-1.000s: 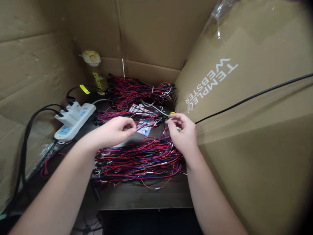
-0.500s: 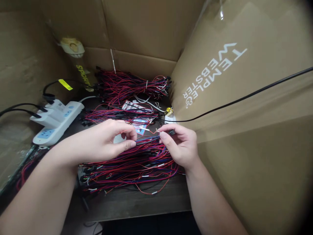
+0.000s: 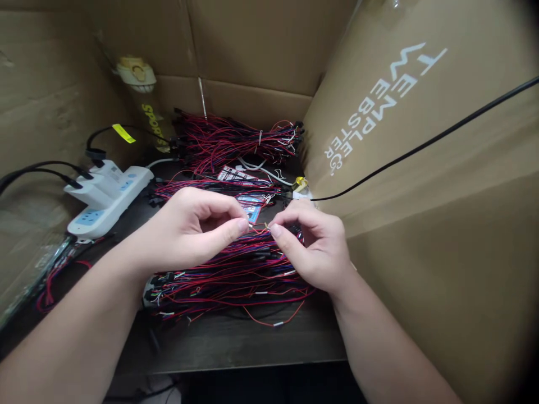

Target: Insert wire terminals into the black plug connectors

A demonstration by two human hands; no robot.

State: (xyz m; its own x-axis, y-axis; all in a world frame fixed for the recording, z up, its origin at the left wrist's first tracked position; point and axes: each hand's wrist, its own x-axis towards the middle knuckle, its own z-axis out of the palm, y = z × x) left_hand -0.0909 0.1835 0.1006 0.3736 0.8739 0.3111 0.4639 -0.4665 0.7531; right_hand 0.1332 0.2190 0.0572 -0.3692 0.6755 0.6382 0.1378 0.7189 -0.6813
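My left hand (image 3: 206, 227) is closed in a pinch, thumb against forefinger, on a thin red wire (image 3: 258, 226). A bit of white shows on the wire right at these fingertips. My right hand (image 3: 311, 241) pinches the other end of the same short stretch, where a pale tip shows by the thumb. Only a small gap lies between the two hands. Beneath them spreads a large bundle of red, blue and black wires (image 3: 236, 280), some carrying white sleeves. What lies inside the right palm is hidden.
Behind are a smaller wire bundle (image 3: 202, 188) and a tied wire bundle (image 3: 227, 140). A white power strip (image 3: 122, 199) with plugs stands left, near a clear bottle (image 3: 143, 101). Cardboard walls (image 3: 391, 185) enclose the table (image 3: 236, 350); a black cable (image 3: 421, 146) crosses at right.
My left hand has moved right, closer to the right hand, and its fingertips now pinch the wire by its white part. The view has shifted slightly.
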